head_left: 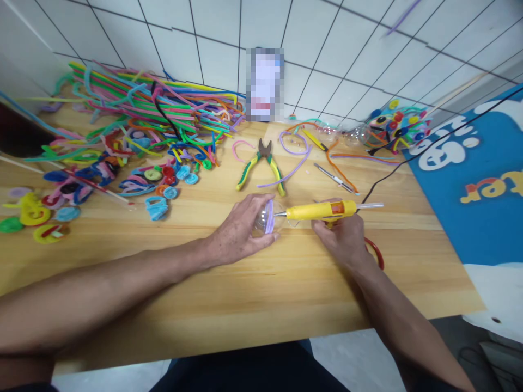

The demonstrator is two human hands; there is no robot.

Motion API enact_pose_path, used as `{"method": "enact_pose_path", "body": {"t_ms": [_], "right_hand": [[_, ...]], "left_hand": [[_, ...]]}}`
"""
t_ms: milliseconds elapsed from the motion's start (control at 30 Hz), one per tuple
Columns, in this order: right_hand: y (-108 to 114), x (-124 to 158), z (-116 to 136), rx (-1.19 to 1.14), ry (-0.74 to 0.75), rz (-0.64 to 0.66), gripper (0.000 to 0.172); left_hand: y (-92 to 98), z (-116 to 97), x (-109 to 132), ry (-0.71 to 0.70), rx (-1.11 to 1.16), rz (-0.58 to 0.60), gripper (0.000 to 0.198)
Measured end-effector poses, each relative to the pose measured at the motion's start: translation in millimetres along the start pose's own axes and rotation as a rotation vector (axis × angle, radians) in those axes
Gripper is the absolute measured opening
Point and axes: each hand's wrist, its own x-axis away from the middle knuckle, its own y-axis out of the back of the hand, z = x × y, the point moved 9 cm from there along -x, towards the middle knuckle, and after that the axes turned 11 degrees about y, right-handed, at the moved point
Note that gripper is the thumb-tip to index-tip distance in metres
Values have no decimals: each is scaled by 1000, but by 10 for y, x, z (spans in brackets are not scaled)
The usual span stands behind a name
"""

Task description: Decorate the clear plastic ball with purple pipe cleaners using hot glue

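Note:
Between the thumb and fingers of my left hand (241,231) is a clear plastic ball (261,220). A lilac pipe cleaner (269,216) runs as a band across the ball. My right hand (345,237) is wrapped around the handle of a yellow hot glue gun (314,210), with a glue stick (371,206) poking out of its back end. The gun's metal nozzle points left and meets or nearly meets the lilac band; exact contact is hard to make out. Just beyond the ball lie pliers (263,166) with green and yellow handles, their jaws toward the wall.
Bundled colourful pipe cleaners (155,106) and coiled pieces (157,177) cover the table's left side. A utility knife (337,178), a loose lilac pipe cleaner (292,173) and a decorated colourful piece (398,126) lie behind my right hand. A black cord (388,175) crosses at right. A phone (265,84) leans on the tiled wall.

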Motion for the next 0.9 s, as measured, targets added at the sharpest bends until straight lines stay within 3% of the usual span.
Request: {"method": "enact_pose_path", "body": {"t_ms": [900], "right_hand": [[-38,28,-43,19,-25,-4,18]], "left_hand": [[-10,24,-2,11,4,2,77]]}}
